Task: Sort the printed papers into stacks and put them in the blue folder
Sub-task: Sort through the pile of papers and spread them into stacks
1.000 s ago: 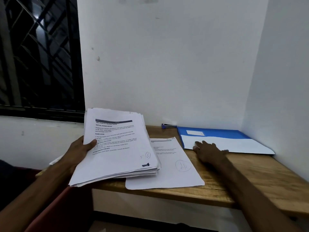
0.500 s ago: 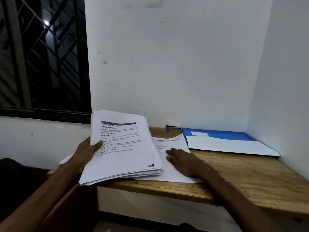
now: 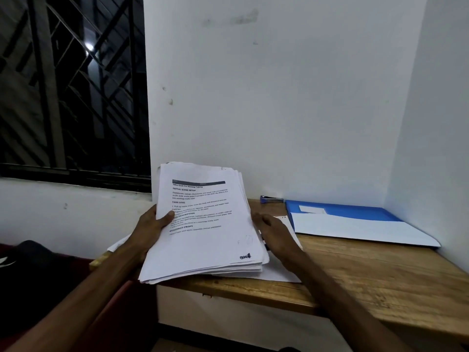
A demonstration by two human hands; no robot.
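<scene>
1. The desk (image 3: 375,278) is narrow, and your work sits at its front left corner. Anything that slips there likely goes over the edge to the floor.
2. The blue folder (image 3: 350,212) lies open in the back right corner, well apart from your hands, with white paper across its front part. Carrying loose sheets that far could fan them out.
3. The stack of printed papers (image 3: 203,232) is tilted up, its lower end overhanging the desk's front edge. Its edges are ragged, so the bottom sheets may slide out if your grip eases.
4. A loose sheet (image 3: 279,274) lies flat on the desk under the stack's right side. A dragging wrist could push it off the front edge.
5. Your left hand (image 3: 152,224) grips the stack's left edge, thumb on top. Your right hand (image 3: 275,231) lies at the stack's right edge; whether it pinches a page, I cannot tell. You might lift two pages as one and mis-sort them.
6. The stapler (image 3: 272,199) rests at the back edge, beside the folder; a sweeping sheet could catch it.
</scene>
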